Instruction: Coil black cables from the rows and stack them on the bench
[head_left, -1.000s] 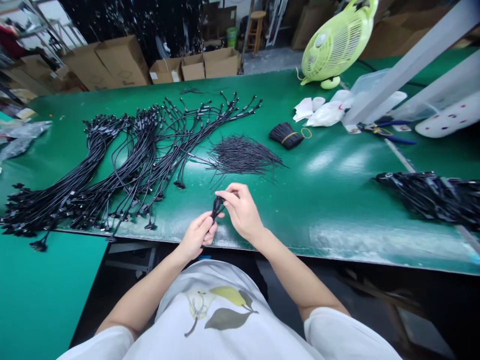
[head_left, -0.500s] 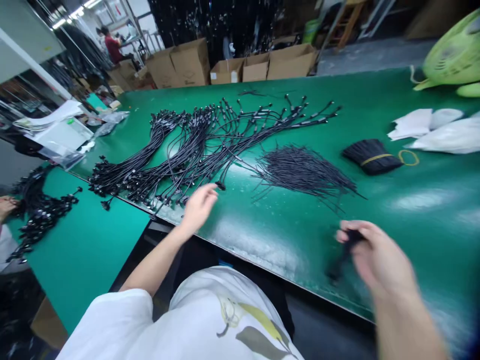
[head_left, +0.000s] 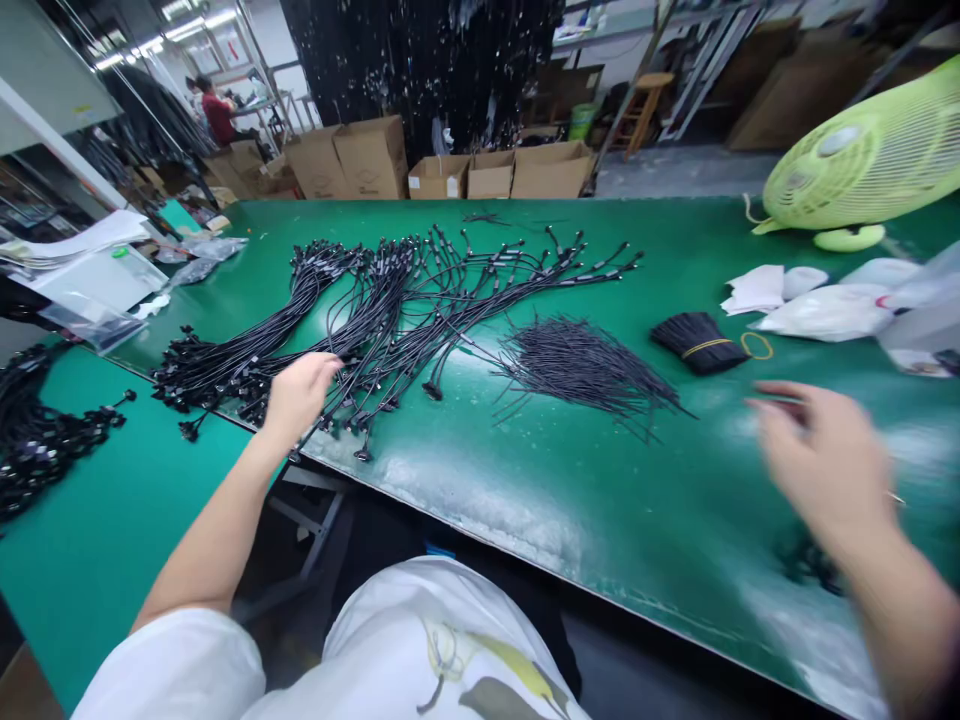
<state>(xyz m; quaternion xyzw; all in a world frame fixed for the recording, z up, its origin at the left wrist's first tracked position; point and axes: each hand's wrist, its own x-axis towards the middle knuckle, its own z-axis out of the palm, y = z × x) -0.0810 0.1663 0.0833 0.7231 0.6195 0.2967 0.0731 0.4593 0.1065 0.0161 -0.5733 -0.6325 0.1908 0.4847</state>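
Observation:
My left hand (head_left: 302, 395) reaches over the pile of long black cables (head_left: 367, 310), its fingers pressed together at a black cable; the exact grip is partly hidden. Farther right, my right hand (head_left: 821, 455) is raised above the table with thumb and fingers apart and nothing visible between them, slightly blurred. A dark bundled cable (head_left: 810, 563) lies below its wrist, partly covered by the arm. Between the hands is a spread heap of thin black ties (head_left: 585, 365). A bundle of black ties (head_left: 697, 342) with a yellow band lies beyond my right hand.
A green fan (head_left: 862, 160) lies at the back right, near white plastic bags (head_left: 825, 310) and a loose yellow rubber band (head_left: 757, 346). More black cables (head_left: 45, 440) rest on the left table. Cardboard boxes (head_left: 551, 170) stand behind the green table (head_left: 480, 470).
My left hand has moved left along the cable pile. My right hand has moved right and let go of the dark bundled cable, which lies near the wrist. The view has shifted.

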